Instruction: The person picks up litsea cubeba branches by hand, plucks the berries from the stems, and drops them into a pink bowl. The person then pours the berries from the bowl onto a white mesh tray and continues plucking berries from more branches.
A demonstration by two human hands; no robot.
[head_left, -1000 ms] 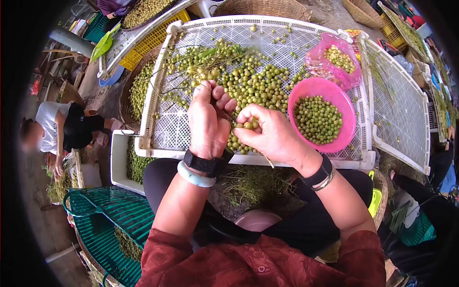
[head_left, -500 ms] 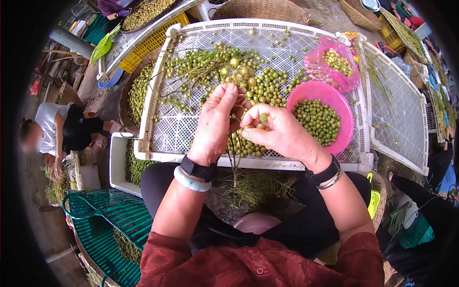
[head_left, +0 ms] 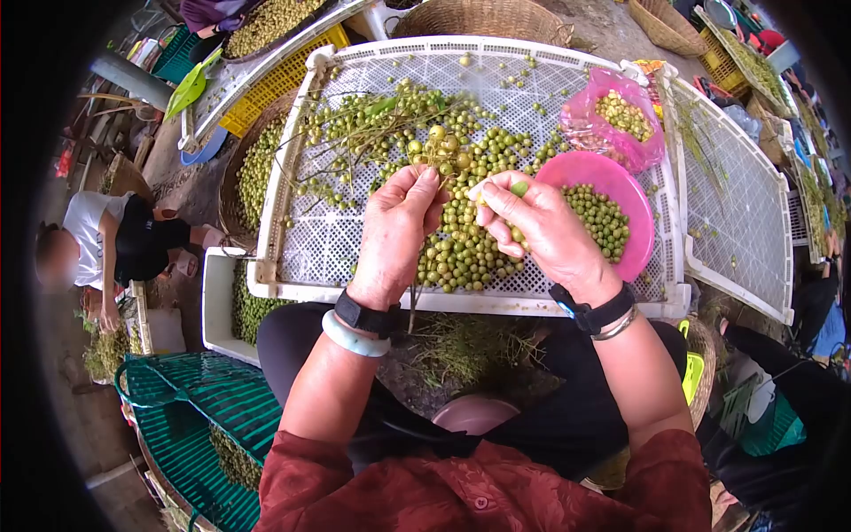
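Note:
My left hand [head_left: 396,222] is closed on a thin stem, with yellowish fruits [head_left: 441,148] clustered just beyond its fingertips. To its right, my right hand [head_left: 536,222] is closed with a small green leaf [head_left: 519,188] between its fingers; a fruit may be tucked under them. Both hands hover over a white mesh tray [head_left: 306,244]. Loose round green fruits [head_left: 461,257] lie below and between them. Cut stems with fruits [head_left: 363,133] spread over the tray's upper left. The pink bowl [head_left: 640,208] of green fruits stands just right of my right hand.
A pink plastic bag [head_left: 581,111] of pale fruits lies at the tray's upper right. Left are a wicker basket [head_left: 232,199], a white box [head_left: 215,297] and a crouching person [head_left: 124,235]. A green basket [head_left: 204,381] stands lower left. Stripped branches [head_left: 470,346] lie below the tray.
My hands have moved apart. My right hand has shifted right and its fingers have closed up around the leaf. The fruit cluster by my left hand stands more upright, and more loose fruits show between the hands.

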